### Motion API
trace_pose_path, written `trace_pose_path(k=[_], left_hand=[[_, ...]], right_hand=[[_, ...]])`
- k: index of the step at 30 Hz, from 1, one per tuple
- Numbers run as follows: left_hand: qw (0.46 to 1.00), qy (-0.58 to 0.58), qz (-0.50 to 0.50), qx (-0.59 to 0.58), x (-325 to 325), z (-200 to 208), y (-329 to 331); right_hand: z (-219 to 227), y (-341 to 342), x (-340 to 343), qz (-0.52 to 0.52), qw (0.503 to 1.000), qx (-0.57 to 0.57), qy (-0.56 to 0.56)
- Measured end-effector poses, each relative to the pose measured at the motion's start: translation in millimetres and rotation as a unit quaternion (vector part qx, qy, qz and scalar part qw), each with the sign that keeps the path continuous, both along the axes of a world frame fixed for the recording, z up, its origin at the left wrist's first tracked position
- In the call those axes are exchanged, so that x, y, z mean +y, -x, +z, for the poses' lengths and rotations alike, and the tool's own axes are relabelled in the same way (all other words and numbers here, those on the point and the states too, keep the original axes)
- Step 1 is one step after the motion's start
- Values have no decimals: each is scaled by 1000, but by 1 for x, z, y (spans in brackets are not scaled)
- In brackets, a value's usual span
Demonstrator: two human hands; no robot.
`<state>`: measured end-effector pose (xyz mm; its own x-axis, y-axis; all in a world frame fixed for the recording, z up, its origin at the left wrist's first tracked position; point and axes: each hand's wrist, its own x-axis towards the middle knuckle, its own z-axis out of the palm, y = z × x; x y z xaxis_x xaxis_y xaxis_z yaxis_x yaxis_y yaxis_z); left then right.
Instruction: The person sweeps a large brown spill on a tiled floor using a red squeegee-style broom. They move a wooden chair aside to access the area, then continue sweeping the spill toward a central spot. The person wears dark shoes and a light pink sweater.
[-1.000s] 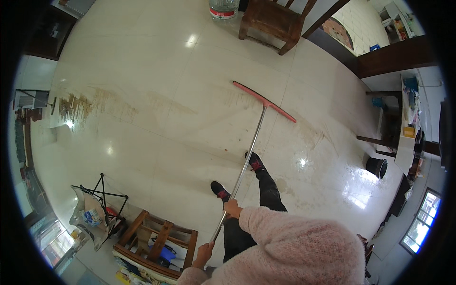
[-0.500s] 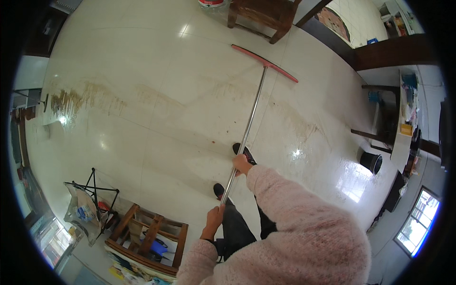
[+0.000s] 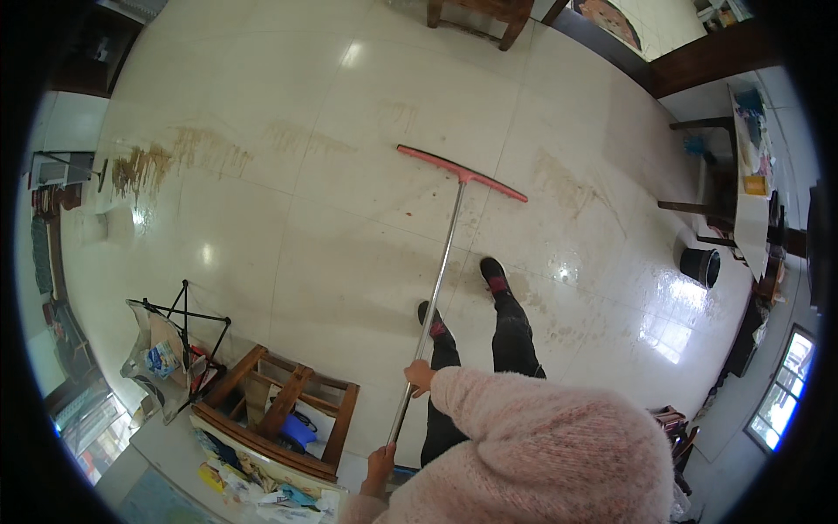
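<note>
The left hand (image 3: 379, 463) grips the squeegee (image 3: 442, 269) near its lower pole end, the right hand (image 3: 420, 376) higher up. Its red head (image 3: 464, 175) sits toward one o'clock, brown streaks (image 3: 140, 172) toward ten.

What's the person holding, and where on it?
A squeegee, by its silver pole: the left grip is near the pole's end, the right grip farther along, toward the pink head.

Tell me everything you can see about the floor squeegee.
The squeegee has a wide pink-red head with a dark far edge, apparently resting on the pale floor, left end farther away. Its slim, shiny, metal-looking handle slants back toward the person, gripped by the right hand and, lower, the left hand.
</note>
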<state>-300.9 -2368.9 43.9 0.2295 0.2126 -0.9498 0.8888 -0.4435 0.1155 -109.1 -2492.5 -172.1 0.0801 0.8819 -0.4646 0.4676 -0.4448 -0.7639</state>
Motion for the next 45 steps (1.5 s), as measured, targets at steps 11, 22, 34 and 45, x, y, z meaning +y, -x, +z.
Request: trace_pose_path(k=[11,22,34,45], left_hand=[[987,-45,-58,-144,-72,-45,-64],[937,38,-65,-340,-335,-172,-382],[987,21,-92,-133,-321,-146,-126],[985,-41,-82,-149,-308,-76,10]], right_hand=[[-54,-42,-72,-173,983,-38,37],[-67,-384,-328,-785,529,298,125],[-96,-118,-327,-50,961,-200,184],[-18,19,-294,-67,971,-125,194]])
